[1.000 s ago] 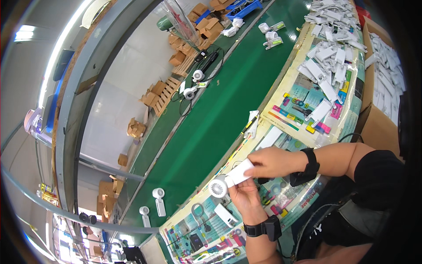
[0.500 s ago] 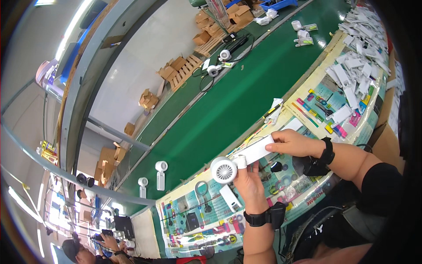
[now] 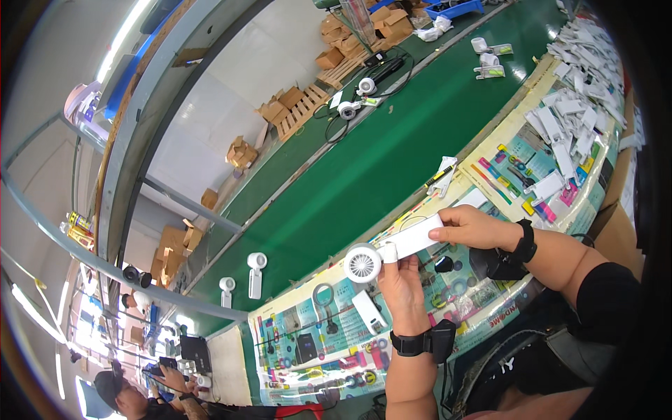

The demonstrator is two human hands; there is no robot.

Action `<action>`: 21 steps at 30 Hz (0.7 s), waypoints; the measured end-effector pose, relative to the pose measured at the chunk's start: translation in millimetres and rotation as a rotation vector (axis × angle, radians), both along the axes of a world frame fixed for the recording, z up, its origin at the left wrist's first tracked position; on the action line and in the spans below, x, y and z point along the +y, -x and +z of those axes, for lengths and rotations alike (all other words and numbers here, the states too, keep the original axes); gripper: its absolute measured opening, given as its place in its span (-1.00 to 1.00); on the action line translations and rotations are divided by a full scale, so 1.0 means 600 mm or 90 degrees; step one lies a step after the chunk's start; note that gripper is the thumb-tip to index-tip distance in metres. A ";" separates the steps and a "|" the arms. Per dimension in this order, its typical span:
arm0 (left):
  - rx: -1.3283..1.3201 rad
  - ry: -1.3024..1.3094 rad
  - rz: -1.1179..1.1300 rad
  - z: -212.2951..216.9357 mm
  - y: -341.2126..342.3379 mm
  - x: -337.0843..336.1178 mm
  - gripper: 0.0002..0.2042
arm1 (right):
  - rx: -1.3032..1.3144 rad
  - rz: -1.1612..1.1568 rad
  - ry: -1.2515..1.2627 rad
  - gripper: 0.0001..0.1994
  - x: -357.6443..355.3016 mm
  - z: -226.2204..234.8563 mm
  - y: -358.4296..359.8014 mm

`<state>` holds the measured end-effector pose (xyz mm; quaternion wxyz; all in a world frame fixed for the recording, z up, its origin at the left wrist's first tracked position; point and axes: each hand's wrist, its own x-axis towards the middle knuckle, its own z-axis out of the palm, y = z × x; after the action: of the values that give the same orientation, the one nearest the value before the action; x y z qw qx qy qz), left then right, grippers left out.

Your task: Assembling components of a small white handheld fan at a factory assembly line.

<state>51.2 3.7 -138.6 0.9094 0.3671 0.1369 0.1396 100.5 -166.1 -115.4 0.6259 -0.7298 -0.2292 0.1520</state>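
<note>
White handheld fan (image 3: pixel 392 250) is held just above the near bench edge, between both hands, round grille head pointing away from the right hand, toward the person's left. Compared with half a second ago and a second ago, the fan sits in much the same grip; the view has swung, the head of the fan now faces the camera more squarely, so the grille is readable. Judgement: handling continues, no release yet.

Left hand (image 3: pixel 402 283): below the fan, fingers curled up around the neck where head meets handle. Right hand (image 3: pixel 476 227): closed over the far end of the handle, thumb on top (both wrists carry dark bands).

Outward: a loose white handle piece (image 3: pixel 369 311) lies on the printed colourful mat (image 3: pixel 308 343), just left of the left wrist. Beyond the hands runs the green conveyor belt (image 3: pixel 392 147), carrying two finished white fans (image 3: pixel 255 273) well to the left. A heap of white parts (image 3: pixel 574 105) lies beyond the right hand.

Nothing lies between the hands and the belt; another person (image 3: pixel 133 395) works at far lower left, well apart.
</note>
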 end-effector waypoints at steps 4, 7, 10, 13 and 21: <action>0.001 -0.014 0.013 0.003 -0.001 -0.005 -0.68 | -0.012 0.001 -0.002 -0.58 -0.001 0.003 0.001; 0.002 -0.013 0.011 0.003 -0.001 -0.005 -0.68 | -0.018 0.000 0.008 -0.58 -0.002 -0.002 0.000; -0.004 -0.017 0.001 0.001 -0.002 -0.004 -0.67 | -0.037 -0.005 -0.012 -0.58 -0.001 -0.001 0.002; -0.003 -0.018 0.001 0.001 -0.001 -0.004 -0.67 | -0.032 -0.003 -0.002 -0.58 0.000 -0.001 0.002; -0.001 -0.021 0.004 0.001 -0.002 -0.004 -0.67 | -0.051 -0.007 -0.005 -0.57 0.001 -0.009 0.000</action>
<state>52.5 1.2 -137.9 0.9029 0.3814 0.1347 0.1452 100.8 -165.7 -120.6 0.6201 -0.7340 -0.2506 0.1179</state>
